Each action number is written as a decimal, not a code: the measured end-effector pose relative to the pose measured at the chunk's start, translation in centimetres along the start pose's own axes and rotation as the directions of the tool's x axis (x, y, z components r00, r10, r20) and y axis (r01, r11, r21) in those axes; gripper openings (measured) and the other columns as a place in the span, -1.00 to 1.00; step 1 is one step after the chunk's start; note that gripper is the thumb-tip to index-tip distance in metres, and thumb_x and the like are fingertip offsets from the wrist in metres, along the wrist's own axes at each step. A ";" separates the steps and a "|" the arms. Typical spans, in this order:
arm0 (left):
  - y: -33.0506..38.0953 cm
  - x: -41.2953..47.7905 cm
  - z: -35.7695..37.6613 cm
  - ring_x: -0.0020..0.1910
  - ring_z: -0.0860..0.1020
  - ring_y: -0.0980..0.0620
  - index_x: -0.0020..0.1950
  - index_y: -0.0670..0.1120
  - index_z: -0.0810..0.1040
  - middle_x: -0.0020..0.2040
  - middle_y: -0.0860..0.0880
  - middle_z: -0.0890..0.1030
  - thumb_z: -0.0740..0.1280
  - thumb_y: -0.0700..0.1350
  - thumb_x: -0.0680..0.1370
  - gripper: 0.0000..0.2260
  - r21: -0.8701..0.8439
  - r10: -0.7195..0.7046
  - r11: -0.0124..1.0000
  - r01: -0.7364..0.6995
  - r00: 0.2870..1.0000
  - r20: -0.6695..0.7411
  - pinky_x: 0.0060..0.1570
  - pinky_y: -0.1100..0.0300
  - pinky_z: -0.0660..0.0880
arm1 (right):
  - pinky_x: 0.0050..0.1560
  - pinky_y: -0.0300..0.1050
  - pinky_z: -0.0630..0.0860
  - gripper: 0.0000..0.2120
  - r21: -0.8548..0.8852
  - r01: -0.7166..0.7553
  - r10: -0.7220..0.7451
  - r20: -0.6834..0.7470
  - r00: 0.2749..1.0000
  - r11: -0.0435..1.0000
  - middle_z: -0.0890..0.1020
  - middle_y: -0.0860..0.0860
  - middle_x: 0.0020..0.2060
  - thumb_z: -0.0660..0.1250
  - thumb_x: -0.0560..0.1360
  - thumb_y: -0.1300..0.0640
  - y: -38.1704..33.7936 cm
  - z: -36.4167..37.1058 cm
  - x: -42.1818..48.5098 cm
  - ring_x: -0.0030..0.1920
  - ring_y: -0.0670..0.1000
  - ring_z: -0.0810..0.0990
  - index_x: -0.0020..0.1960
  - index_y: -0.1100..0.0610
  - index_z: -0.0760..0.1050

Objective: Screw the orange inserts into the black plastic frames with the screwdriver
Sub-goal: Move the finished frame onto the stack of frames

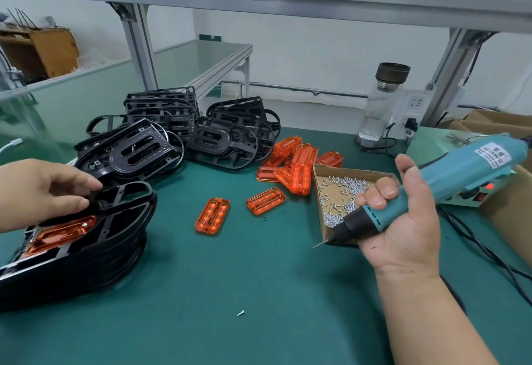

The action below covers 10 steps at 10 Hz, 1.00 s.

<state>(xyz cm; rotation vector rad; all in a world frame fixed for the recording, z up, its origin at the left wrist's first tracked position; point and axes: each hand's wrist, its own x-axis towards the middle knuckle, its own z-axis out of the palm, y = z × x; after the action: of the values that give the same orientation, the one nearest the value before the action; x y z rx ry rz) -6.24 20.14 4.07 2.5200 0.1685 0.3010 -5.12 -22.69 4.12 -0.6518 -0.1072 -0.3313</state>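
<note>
My right hand (403, 220) grips a teal electric screwdriver (449, 180), its bit pointing down-left beside a cardboard tray of screws (342, 192). My left hand (43, 189) pinches the far edge of the top black frame (115, 215) on a stack at the left; an orange insert (60, 235) sits in that frame. Two loose orange inserts (213, 215) (266, 200) lie on the green mat, and a heap of several more orange inserts (293, 166) lies behind them. Bare black frames (178, 134) are piled at the back.
A single screw (240, 313) lies on the mat near me. A glass bottle (380, 105) and a power socket stand at the back right. The screwdriver's power box (472, 194), black cables (489, 255) and a cardboard box (509, 212) fill the right side.
</note>
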 end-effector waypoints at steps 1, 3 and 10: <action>0.6 -0.1 -0.5 -0.17 0.64 -0.16 -0.20 0.19 0.66 -0.22 -0.06 0.69 0.41 -0.39 0.41 -0.58 0.019 -0.021 1.000 0.020 0.999 0.037 0.00 -0.25 0.52 | -0.38 -0.30 0.42 -0.88 -0.005 0.003 -0.003 0.000 1.000 1.000 0.40 -0.12 -0.49 0.16 0.58 0.08 0.1 0.0 0.0 -0.52 -0.15 0.36 0.00 0.01 0.47; 1.4 2.7 -0.2 -0.27 0.63 -0.11 -0.19 0.30 0.62 -0.31 0.04 0.66 0.48 -0.13 0.41 -0.73 0.092 -0.018 0.995 0.023 0.998 -0.064 0.03 -0.17 0.54 | -0.38 -0.32 0.42 -0.86 -0.014 -0.001 0.001 0.033 0.999 1.000 0.40 -0.12 -0.49 0.23 0.47 0.05 0.2 -0.1 0.0 -0.52 -0.15 0.37 0.01 0.02 0.47; 4.9 9.8 4.0 0.21 0.39 -0.34 0.40 -0.12 0.17 0.22 -0.31 0.43 0.63 0.16 0.09 0.04 0.564 -0.222 0.783 0.263 0.965 -0.141 0.15 -0.19 0.42 | -0.38 -0.30 0.43 -0.85 -0.034 -0.010 0.011 0.038 0.999 0.999 0.40 -0.09 -0.49 0.23 0.47 0.06 0.8 -0.6 0.5 -0.52 -0.13 0.38 0.00 0.02 0.50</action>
<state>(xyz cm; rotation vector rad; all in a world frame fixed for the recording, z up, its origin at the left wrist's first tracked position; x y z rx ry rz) 4.45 15.81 5.38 3.0440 0.7074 0.2548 -4.41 -22.57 3.26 -0.6917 -0.1347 -0.3108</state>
